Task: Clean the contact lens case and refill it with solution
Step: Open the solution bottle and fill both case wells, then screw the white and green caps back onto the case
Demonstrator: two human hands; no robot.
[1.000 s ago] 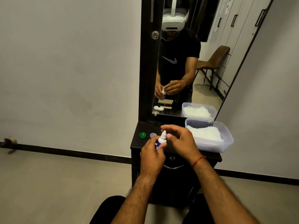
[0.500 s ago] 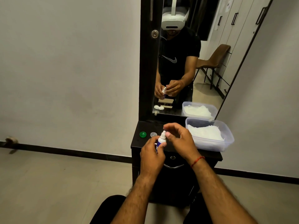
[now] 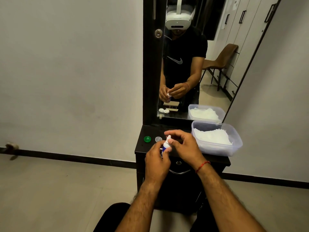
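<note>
A tall mirror [image 3: 184, 64] in a dark frame stands at the back of a black cabinet [image 3: 143, 146] and reflects the person and the cabinet top. On the right end of the top sits a clear plastic tub [image 3: 217, 148] without a lid. It holds a heap of crumpled white sheets [image 3: 212, 137], which fill about the lower half and rise highest towards its right side.

The left hand [image 3: 156, 161] grips a small solution bottle [image 3: 166, 144] upright over the front of the cabinet, with its fingers wrapped round the blue-labelled body and the white nozzle pointing up. The right hand [image 3: 185, 148] curls over that nozzle with thumb and fingertips close about it. Whether it pinches the tip or only hovers there cannot be told.

The white lens case [image 3: 163, 111] shows only as a reflection, low in the mirror. On the cabinet itself the hands cover its spot. To the left of the bottle lie a green cap [image 3: 147, 139] and, just beside it, a small clear cap [image 3: 158, 139], the two apart.
</note>
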